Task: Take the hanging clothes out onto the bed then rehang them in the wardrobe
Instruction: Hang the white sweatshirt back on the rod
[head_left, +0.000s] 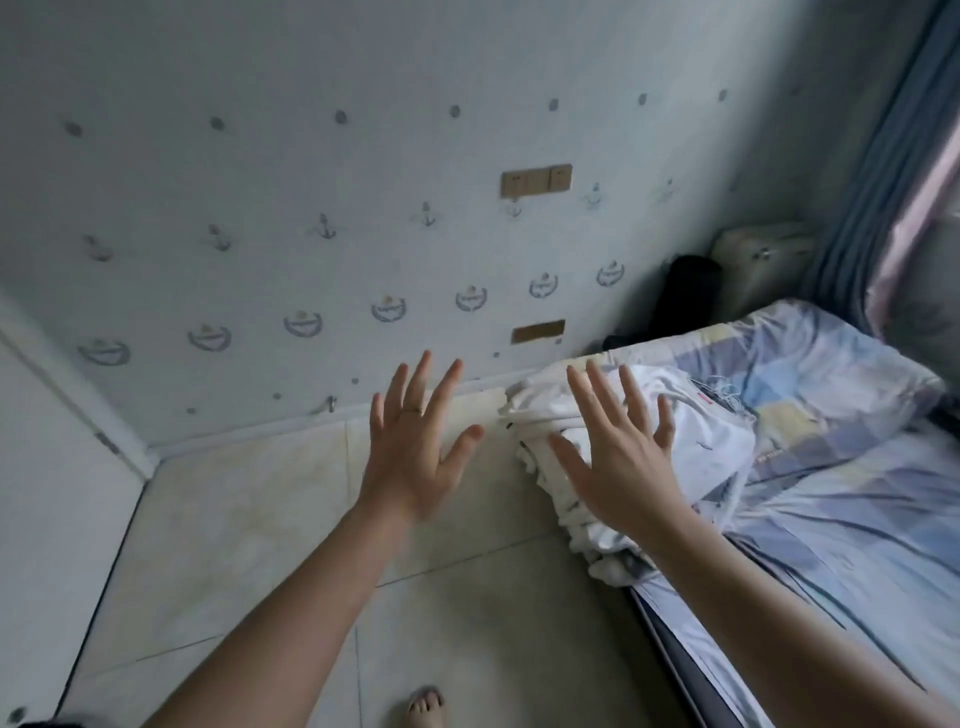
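Note:
A heap of white clothes (711, 441) lies on the near left edge of the bed (857, 493), partly spilling over the side. My right hand (618, 462) hovers over the heap with fingers spread, holding nothing. My left hand (415, 447) is raised over the tiled floor to the left of the heap, fingers apart and empty, a ring on one finger. No hangers can be made out in the heap. The wardrobe's inside is out of view.
A white panel (47, 467) at the left edge may be a wardrobe door. The patterned wall (311, 208) with switch plates stands ahead. A black object (685, 296) and a pale case (763, 254) fill the far corner by the blue curtain (883, 182). My bare foot (426, 706) stands on the tiles.

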